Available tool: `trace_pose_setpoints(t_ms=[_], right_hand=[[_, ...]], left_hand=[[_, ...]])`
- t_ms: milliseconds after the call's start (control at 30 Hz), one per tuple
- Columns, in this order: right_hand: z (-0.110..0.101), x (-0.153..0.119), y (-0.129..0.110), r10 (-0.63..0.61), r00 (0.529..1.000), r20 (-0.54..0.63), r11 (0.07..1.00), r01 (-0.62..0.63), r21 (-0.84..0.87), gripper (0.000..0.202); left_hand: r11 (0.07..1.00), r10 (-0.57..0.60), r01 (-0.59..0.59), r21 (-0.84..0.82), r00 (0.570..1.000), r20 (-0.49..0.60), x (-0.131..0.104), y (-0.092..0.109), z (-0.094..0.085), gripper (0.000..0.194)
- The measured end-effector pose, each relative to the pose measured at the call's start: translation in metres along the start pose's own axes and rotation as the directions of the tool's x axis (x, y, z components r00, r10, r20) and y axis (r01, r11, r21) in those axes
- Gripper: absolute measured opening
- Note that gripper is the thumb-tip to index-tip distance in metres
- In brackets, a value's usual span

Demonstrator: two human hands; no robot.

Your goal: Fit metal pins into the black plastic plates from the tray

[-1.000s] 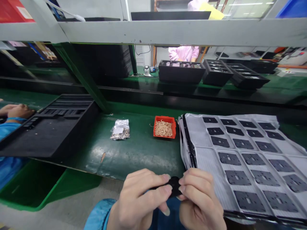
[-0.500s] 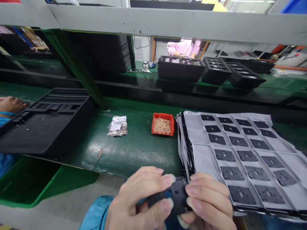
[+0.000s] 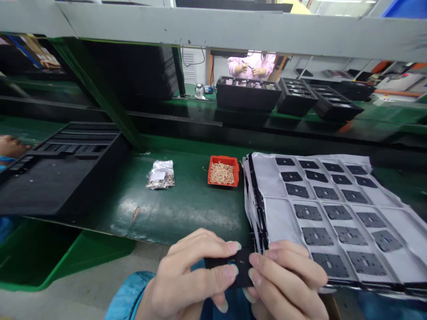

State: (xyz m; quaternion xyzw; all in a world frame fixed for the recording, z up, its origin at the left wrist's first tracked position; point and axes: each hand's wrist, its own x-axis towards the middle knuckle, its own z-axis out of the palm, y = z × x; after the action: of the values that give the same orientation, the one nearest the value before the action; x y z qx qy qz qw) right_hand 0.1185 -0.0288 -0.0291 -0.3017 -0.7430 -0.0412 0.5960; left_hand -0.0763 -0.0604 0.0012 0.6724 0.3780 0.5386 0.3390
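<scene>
Close to my body, a small flat black plate is held beyond the bench's front edge. My left hand pinches its left side between thumb and fingers. On the right side, my right hand grips the same plate, fingertips on its edge and face. Much of the plate is hidden by my fingers. To the right lies a stack of trays with a white lining, holding several similar black plates in rows. A red bin of small tan strips stands behind my hands.
A clear bag of small metal parts lies on the green bench. At left are a black foam case, a green tub and another person's hand. A person in pink works across the bench behind black boxes.
The plate in my hands has been tilted or turned, now showing a plainer dark face. My right fingertips have shifted slightly left on it. The person in pink has raised their hands.
</scene>
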Motion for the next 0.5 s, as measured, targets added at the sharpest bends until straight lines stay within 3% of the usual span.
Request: trace_pose_setpoints(t_ms=[100,167,367,500], right_hand=[[0.008,0.007,-0.004,-0.053,0.993,-0.109,0.998,0.057,0.032,0.032],[0.011,0.011,-0.006,-0.026,0.992,-0.12,0.998,0.032,0.054,0.036],[0.015,0.015,-0.006,0.003,0.989,-0.145,0.997,0.008,0.08,0.042],[0.02,0.014,-0.01,0.102,0.972,-0.213,0.992,-0.084,0.091,0.043]], left_hand=[[0.986,0.169,-0.169,-0.01,0.981,0.099,-0.001,-0.01,-0.004,0.034],[0.973,0.229,-0.231,0.0,0.966,0.12,-0.002,-0.014,-0.004,0.034],[0.977,0.206,-0.209,0.038,0.976,0.071,-0.006,-0.018,0.001,0.029],[0.977,0.206,-0.21,0.037,0.974,0.098,-0.004,-0.018,0.003,0.029]])
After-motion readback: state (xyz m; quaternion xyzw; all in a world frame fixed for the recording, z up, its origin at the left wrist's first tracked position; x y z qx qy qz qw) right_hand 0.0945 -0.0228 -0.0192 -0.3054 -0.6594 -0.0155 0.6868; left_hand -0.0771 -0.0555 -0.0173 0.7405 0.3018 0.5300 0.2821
